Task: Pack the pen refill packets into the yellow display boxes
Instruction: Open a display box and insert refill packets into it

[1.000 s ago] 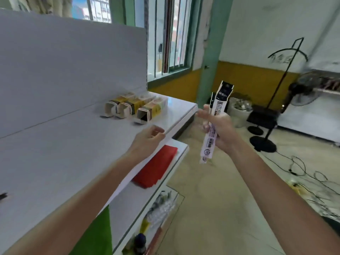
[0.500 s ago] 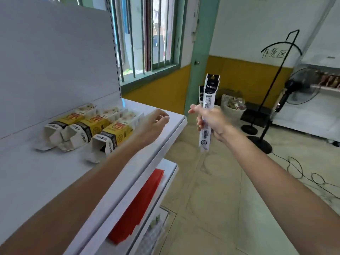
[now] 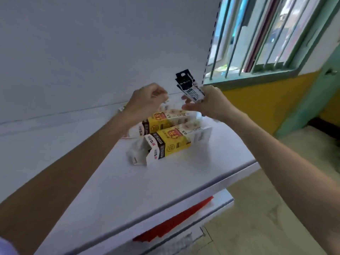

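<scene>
Head view shows our right hand point(image 3: 211, 105) gripping a small bundle of pen refill packets point(image 3: 189, 88) upright, just above the yellow display boxes point(image 3: 174, 142), which lie side by side on the white shelf point(image 3: 128, 190). Our left hand point(image 3: 145, 102) hovers with curled fingers over the rear box; we cannot tell whether it holds a flap. The front box's open end looks empty, so we judge packing barely begun, with these packets not yet in.
</scene>
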A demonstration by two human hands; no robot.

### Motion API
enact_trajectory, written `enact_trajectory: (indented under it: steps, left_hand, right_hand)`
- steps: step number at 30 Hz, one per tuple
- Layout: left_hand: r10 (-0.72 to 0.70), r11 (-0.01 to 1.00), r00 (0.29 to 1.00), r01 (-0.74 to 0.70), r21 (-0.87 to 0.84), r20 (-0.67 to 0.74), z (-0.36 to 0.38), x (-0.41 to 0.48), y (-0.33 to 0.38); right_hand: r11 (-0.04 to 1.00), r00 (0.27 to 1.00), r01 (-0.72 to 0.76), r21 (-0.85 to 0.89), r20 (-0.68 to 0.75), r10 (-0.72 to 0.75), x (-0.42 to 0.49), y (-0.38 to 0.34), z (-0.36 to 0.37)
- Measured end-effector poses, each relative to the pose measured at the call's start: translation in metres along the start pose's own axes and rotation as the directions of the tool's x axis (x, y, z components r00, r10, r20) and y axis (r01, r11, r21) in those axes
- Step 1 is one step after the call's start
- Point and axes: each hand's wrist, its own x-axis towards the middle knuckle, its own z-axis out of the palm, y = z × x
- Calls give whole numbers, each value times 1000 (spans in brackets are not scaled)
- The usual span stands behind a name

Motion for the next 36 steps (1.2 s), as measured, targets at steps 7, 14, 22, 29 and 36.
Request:
enact_trajectory:
  steps: [7,14,22,29,36]
  left_hand:
    - [-230,970,930,244,14,-287,-3,-36,-14]
    - [-317,931,647,353,-97,-693,31,-73,7]
    - [-49,975,682,190,113,-729,52,-50,39]
    - [148,970,729,24,241,-669,51,-32,41]
    - [510,809,796,-314,497,-326,56,-17,57]
  right_hand:
    - [893,765,406,-195,607,-216,20,-14,42]
    - [859,771,499,-116,512,-379,20,6,31]
    - [905,950,286,314,31,-311,17,1,14]
    - [807,929,229,544,125,-349,17,10,-19]
    - [-54,911,142,988,-152,-382,38,-29,-108]
